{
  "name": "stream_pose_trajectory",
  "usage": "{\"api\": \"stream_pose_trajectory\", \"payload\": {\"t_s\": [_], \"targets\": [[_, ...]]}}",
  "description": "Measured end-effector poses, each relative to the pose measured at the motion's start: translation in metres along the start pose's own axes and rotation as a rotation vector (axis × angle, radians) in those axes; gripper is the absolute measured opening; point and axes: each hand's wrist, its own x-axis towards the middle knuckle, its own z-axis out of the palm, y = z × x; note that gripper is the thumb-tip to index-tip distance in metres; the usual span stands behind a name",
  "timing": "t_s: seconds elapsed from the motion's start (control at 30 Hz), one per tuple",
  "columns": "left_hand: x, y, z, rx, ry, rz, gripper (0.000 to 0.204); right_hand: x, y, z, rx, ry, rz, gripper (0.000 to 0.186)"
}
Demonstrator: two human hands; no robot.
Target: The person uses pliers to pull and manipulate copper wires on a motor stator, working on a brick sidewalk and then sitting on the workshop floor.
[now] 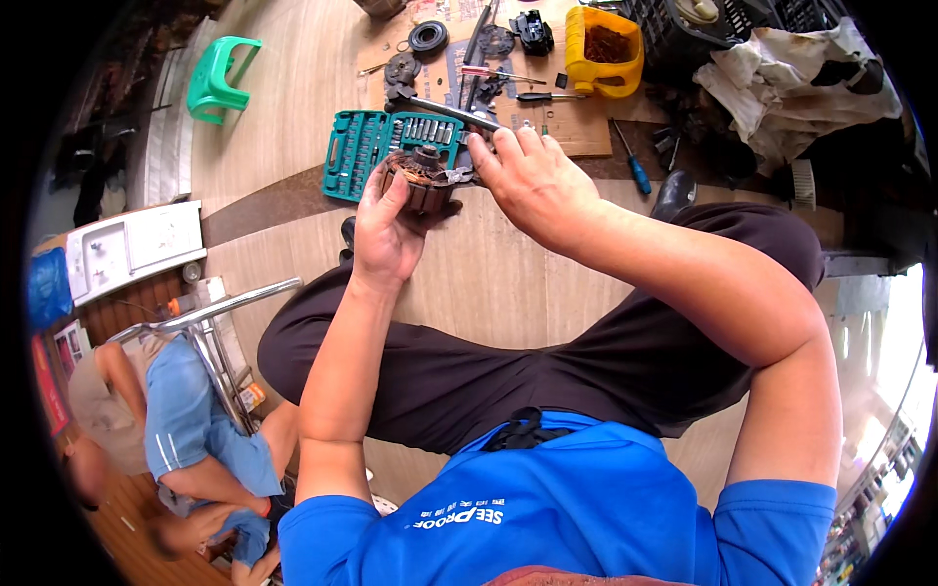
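A round motor part with copper windings and a dark hub (420,186) is gripped in my left hand (389,223). At its right side my right hand (532,186) has bent fingers by a small silver piece (459,176); what they hold is hidden. Behind the part lies an open teal socket set (352,146). A long metal bar (445,110) with a dark head reaches from above the case toward my right fingers.
A cardboard sheet (586,132) bears tools and parts. Right are a yellow container (611,68), black crates (674,29), cloth (782,88) and screwdriver (635,166). A green stool (210,83) stands upper left. Other people (205,420) are lower left, beside metal tubing (244,298).
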Motion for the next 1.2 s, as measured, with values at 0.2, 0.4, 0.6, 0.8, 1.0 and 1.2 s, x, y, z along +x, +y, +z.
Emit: {"api": "stream_pose_trajectory", "payload": {"t_s": [0.2,0.4,0.6,0.8,1.0,1.2], "targets": [[0.008,-0.001,-0.003,-0.051,0.044,-0.04,0.038,0.005,0.007,0.001,-0.02,0.05,0.022,0.049],[0.008,0.0,-0.005,-0.049,0.016,-0.068,0.037,0.008,0.011,0.002,0.095,0.104,0.015,0.046],[0.008,0.002,0.002,-0.014,0.063,-0.079,0.042,0.01,0.011,-0.002,0.096,0.133,-0.01,0.046],[0.005,0.004,0.008,0.027,0.063,-0.141,0.049,0.01,0.011,-0.005,0.11,0.174,-0.025,0.045],[0.004,0.003,0.007,0.05,0.07,-0.148,0.049,0.009,0.007,-0.004,0.151,0.172,-0.012,0.043],[0.005,-0.003,0.007,0.114,0.107,-0.07,0.041,0.003,0.003,-0.004,0.177,0.13,0.025,0.042]]}}
